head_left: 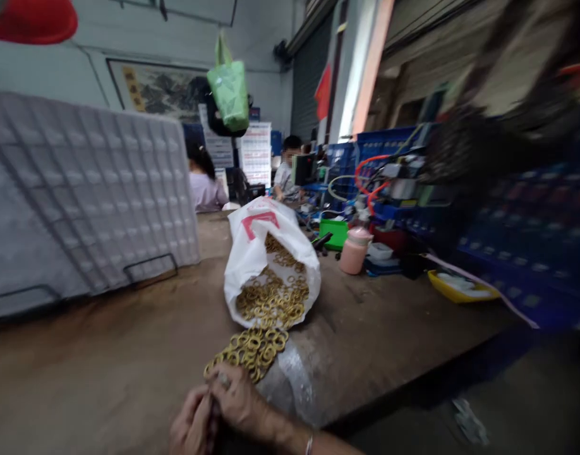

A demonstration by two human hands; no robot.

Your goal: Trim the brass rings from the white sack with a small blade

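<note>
Workshop, or a small factory floor — bare brown worktable (366, 341), white bag (237, 275) spilling loads of identical brass-coloured rings (254, 351), orange hose (359, 175) looped through bench clutter, blue crates (342, 163) along the right, roller shutter (311, 91) behind. Two more people farther back — one in lilac (207, 191), one near the clutter (283, 180).

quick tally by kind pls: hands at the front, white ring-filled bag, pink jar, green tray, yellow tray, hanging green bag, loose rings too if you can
Hands: 2 (left hand, right hand)
White bag: 1
Pink jar: 1
Green tray: 1
Yellow tray: 1
Green bag: 1
Total: 7
Rings: overlapping, uncountable, left out
</note>
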